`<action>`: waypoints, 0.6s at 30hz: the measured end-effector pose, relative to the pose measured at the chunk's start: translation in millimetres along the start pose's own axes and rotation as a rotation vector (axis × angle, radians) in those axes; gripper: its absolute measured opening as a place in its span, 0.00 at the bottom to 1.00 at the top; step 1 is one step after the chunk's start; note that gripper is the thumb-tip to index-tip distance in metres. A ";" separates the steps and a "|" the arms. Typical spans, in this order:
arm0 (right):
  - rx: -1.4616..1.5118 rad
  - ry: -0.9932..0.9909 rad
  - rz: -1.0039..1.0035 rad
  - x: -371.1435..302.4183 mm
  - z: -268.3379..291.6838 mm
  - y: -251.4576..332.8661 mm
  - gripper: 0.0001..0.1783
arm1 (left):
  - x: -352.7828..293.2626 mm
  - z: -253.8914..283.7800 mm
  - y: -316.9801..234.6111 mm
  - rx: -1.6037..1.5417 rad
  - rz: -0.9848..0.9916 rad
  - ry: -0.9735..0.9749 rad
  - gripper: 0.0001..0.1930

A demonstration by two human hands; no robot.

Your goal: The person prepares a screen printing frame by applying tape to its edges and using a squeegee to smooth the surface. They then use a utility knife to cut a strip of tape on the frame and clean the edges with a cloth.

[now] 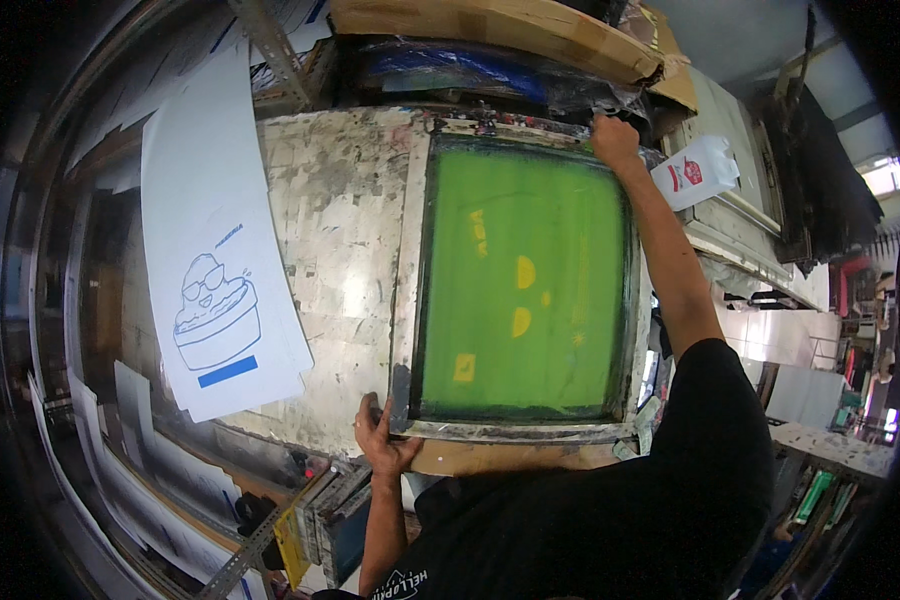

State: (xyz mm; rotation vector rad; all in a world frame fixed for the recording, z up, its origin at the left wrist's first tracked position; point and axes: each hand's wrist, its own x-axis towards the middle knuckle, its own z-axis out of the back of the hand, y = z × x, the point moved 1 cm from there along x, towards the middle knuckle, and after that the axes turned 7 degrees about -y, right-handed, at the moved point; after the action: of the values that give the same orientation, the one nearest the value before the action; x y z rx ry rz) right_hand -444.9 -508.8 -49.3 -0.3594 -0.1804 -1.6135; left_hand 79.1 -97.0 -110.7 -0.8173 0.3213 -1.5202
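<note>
A screen printing frame point(515, 432) with green mesh lies on the worn, pale worktable point(335, 250) in front of me. Yellow shapes show in the green mesh point(560, 230), which has a dark border. My left hand point(382, 445) grips the near left corner of the frame, its fingers up beside a dark patch on the rail. At the far right corner my right hand point(615, 140) is closed in a fist on the frame, its fingertips hidden. Left of the frame lies a long white printed sheet point(220, 270) with a blue line drawing of a figure in a tub.
A white printed bag or pouch point(695, 172) sits beyond my right forearm. Cardboard point(510, 30) and plastic-wrapped goods point(450, 72) fill the far edge. Metal racks with white sheets point(160, 450) stand at the left, and a shelf point(830, 445) at the right.
</note>
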 end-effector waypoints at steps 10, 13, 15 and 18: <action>-0.142 0.183 -0.398 10.7 7.7 28.9 0.21 | 11.9 10.1 -7.2 -0.015 0.035 0.074 0.44; -0.164 0.296 -0.513 17.0 24.1 50.2 0.21 | 11.8 10.1 -4.6 0.003 0.045 0.099 0.45; -0.148 0.309 -0.595 22.4 16.1 55.0 0.22 | 13.3 14.7 -7.1 0.015 0.053 0.118 0.47; -0.132 0.396 -0.597 39.7 -9.6 60.6 0.26 | 3.5 11.9 2.3 0.011 0.129 0.157 0.47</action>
State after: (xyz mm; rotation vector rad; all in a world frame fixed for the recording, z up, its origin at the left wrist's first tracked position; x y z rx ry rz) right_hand -387.6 -554.1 -50.9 -0.0758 0.1378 -2.2572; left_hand 88.8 -97.5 -102.8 -0.6572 0.4728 -1.4669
